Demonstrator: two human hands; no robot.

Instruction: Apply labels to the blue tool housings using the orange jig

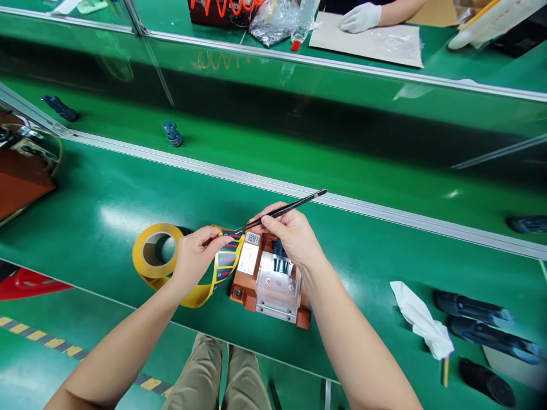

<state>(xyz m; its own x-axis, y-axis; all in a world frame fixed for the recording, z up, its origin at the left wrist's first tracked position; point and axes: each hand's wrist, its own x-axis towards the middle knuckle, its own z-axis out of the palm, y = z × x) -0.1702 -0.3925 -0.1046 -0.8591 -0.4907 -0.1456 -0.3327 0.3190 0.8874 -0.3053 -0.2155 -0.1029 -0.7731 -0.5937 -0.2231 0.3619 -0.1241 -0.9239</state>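
My left hand (pixel 199 253) pinches the end of a yellow strip of labels (pixel 226 260), dark labels showing along it. The strip loops back to its yellow roll (pixel 141 250), which lies on the bench to the left. Black tweezers (pixel 294 205) are closed in my right hand (pixel 288 230), their tips at the top label by my left fingers. Below my right hand sits a brown fixture (pixel 241 282) with a clear cover (pixel 277 285) and a white sticker. A dark blue part (pixel 277 247) in the fixture is partly hidden by that hand.
A metal rail (pixel 213 166) separates the bench from a green conveyor carrying dark blue tool housings (pixel 172 134). White cloth (pixel 421 319) and several dark housings (pixel 474 307) lie at the right. Across, a co-worker's gloved hand (pixel 361 18) rests on a board (pixel 367 42).
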